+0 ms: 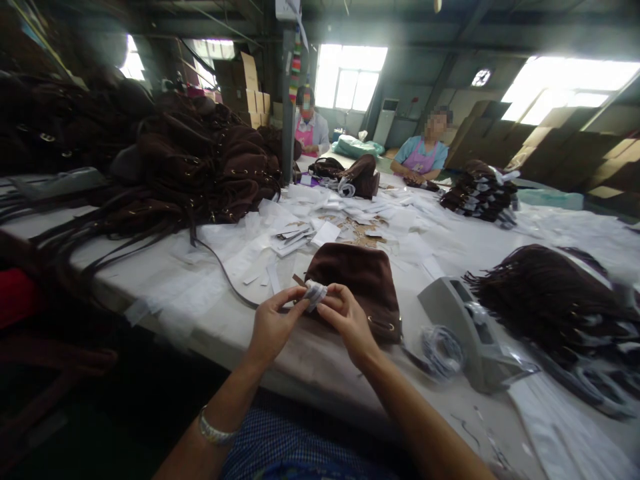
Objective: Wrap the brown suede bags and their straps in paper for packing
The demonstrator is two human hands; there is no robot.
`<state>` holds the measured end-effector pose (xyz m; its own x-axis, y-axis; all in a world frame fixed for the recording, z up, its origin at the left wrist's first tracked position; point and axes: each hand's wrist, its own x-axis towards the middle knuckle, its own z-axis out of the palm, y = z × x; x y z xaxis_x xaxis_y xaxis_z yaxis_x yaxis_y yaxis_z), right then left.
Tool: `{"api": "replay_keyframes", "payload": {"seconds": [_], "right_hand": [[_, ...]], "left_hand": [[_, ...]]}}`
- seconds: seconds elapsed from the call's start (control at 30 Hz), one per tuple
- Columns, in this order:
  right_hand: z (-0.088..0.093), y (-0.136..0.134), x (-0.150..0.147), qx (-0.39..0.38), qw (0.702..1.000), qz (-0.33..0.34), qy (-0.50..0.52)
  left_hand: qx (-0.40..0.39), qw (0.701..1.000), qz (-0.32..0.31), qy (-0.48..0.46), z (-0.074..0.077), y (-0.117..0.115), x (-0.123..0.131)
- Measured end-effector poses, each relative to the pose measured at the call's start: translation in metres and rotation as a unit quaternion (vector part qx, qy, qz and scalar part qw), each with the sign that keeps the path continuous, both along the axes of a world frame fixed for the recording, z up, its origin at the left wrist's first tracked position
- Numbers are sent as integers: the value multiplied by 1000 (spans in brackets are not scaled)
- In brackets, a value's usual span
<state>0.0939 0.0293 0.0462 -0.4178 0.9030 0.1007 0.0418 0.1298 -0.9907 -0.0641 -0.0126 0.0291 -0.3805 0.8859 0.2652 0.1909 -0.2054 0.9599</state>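
Observation:
A dark brown bag (353,273) with gold eyelets lies on the table in front of me. Over its near left part, my left hand (280,313) and my right hand (347,317) meet at a small bundle in whitish plastic wrap (315,293). Fingers of both hands pinch this bundle from either side; what the wrap covers is hidden. A short brown strap end sticks out just left of it. Right of the bag lies a coil in clear wrap (443,352), beside a grey tape dispenser (470,333).
Brown bags with long straps (200,160) are heaped at the left. Paper and plastic scraps (325,227) cover the table's middle. Fringed brown pieces (545,300) lie at the right, with a wrapped stack (483,193) behind. Two people work across the table.

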Motion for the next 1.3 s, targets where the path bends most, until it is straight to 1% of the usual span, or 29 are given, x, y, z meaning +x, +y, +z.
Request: {"api": "replay_keyframes", "payload": {"seconds": [0.07,0.13,0.23,0.27,0.33,0.4,0.5,0.63,0.73,0.83,0.9,0.93,1.03,1.13,1.3], "right_hand": [[-2,-2,-1,-32,998,8,51],[-5,-3,-4,-39,996,-17,74],[-9,-3,-8,-37,994,-56,81],[-10,-3,-9,-40,994,-61,83],[-11,-2,-9,-47,993,-60,91],[-12,-1,-8,-54,992,-48,103],[-10,0,-7,-61,992,-31,108],[-5,2,-1,-73,993,-27,90],[-1,4,7,-122,985,8,118],[-3,3,13,-190,968,38,161],[-7,1,14,-217,959,39,178],[-10,-1,13,-221,958,29,182],[-16,-6,6,-204,963,-17,173],[-18,-10,-2,-154,973,-44,166],[-17,-11,-9,-64,985,-68,142]], "left_hand": [[-1,1000,-6,1,0,0,1],[5,1000,-8,7,0,0,3],[26,1000,-2,8,1,2,5],[25,1000,1,-10,1,3,5],[9,997,-3,-79,1,5,4],[-10,988,-23,-153,2,7,3],[-22,979,-64,-192,5,8,0],[-34,975,-109,-190,10,6,-5],[-42,976,-128,-170,12,4,-9],[-38,981,-133,-135,11,2,-11],[-36,984,-129,-117,9,1,-11],[-35,986,-122,-111,8,0,-10],[-28,992,-88,-84,4,-2,-7],[-23,997,-61,-50,3,-6,-4],[-31,1000,-2,5,7,-12,1]]}}
